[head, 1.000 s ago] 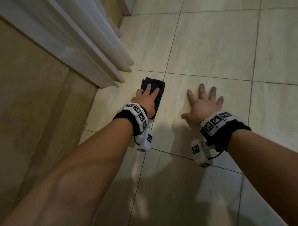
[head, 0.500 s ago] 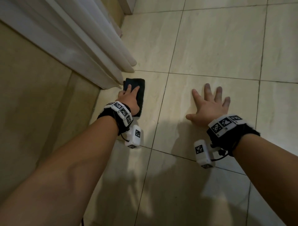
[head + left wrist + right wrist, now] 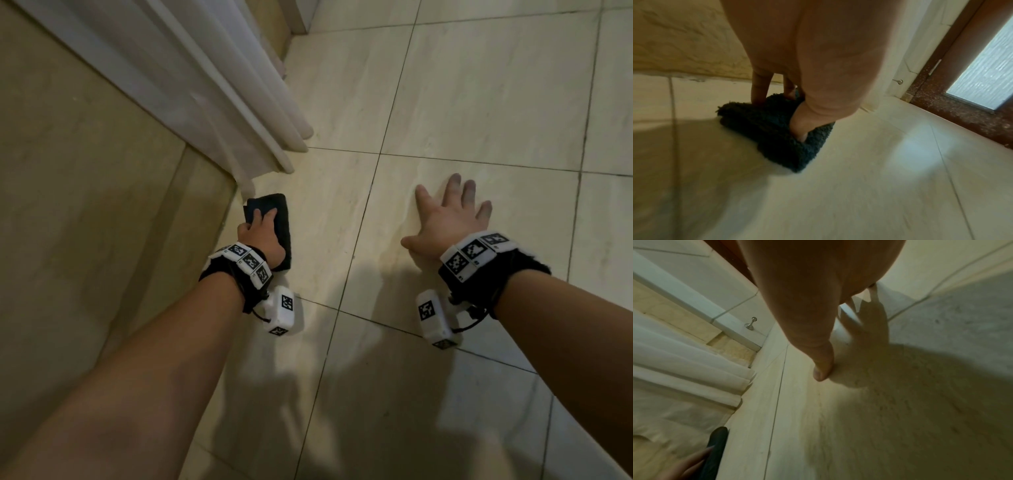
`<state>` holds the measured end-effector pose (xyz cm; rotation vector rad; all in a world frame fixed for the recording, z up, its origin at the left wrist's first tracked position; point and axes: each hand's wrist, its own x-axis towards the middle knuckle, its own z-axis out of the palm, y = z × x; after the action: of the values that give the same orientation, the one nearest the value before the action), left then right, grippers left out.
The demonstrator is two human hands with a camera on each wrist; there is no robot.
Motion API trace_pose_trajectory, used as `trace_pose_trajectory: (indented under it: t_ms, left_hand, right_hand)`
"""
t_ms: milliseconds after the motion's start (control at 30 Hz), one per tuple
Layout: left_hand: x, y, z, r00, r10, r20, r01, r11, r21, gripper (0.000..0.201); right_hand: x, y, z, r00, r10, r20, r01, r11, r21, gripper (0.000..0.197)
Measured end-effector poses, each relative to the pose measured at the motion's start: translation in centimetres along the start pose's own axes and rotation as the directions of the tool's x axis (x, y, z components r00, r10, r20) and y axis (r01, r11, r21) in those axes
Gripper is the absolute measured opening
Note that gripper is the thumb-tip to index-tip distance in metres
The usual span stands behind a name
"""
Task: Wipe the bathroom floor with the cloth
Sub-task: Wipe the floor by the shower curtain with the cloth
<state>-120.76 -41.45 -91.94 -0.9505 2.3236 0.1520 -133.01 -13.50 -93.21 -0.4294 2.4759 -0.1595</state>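
Two hands share the work: the left hand (image 3: 262, 236) presses flat fingers on the cloth (image 3: 270, 219) by the wall (image 3: 85, 171); the right hand (image 3: 448, 222), spread on the floor (image 3: 479, 102), likely braces.

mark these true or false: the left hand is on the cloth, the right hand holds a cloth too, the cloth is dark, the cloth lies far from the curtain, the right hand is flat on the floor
1. The left hand is on the cloth: true.
2. The right hand holds a cloth too: false, it holds nothing.
3. The cloth is dark: true.
4. The cloth lies far from the curtain: false, it lies close by the curtain's lower end.
5. The right hand is flat on the floor: true, fingers spread on the tile.
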Motion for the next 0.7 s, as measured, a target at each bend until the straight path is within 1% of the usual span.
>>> trace_pose_trajectory:
  t_ms: [67,233,333,400,533,600,700]
  left_hand:
    - [1.4,-0.4,-0.8,1.000,-0.010,-0.009,0.010,1.000,0.018,0.083]
    - [6.1,-1.0,-3.9,1.000,0.030,-0.004,-0.029,0.996,0.087,0.086]
    - [8.3,0.0,-5.5,0.999,0.049,0.014,-0.050,0.991,0.122,0.088]
    - [9.2,1.1,-6.3,0.998,0.063,0.015,-0.064,0.991,0.117,0.088]
    - [9.5,2.8,-7.0,0.994,0.105,-0.007,-0.103,0.987,0.125,0.087]
    - [8.8,3.5,-7.0,0.990,0.135,-0.035,-0.129,0.982,0.139,0.087]
    - [6.8,5.3,-6.4,0.978,0.203,-0.043,-0.194,0.968,0.159,0.086]
  right_hand:
    - [0.3,0.1,0.4,1.000,-0.006,-0.006,0.006,1.000,0.005,0.101]
    - [1.1,0.4,1.0,1.000,0.003,0.013,-0.003,1.000,0.013,0.101]
    - [1.3,0.3,0.9,0.999,0.016,0.039,-0.017,1.000,0.024,0.103]
    - [1.3,0.2,1.0,0.999,0.021,0.030,-0.022,0.999,0.025,0.102]
    - [1.1,0.0,1.0,1.000,0.016,0.022,-0.017,1.000,0.025,0.101]
    - [1.1,-0.1,0.9,1.000,0.014,0.026,-0.015,0.999,0.037,0.102]
    - [0.9,-0.1,0.7,0.999,0.011,0.037,-0.013,0.999,0.038,0.103]
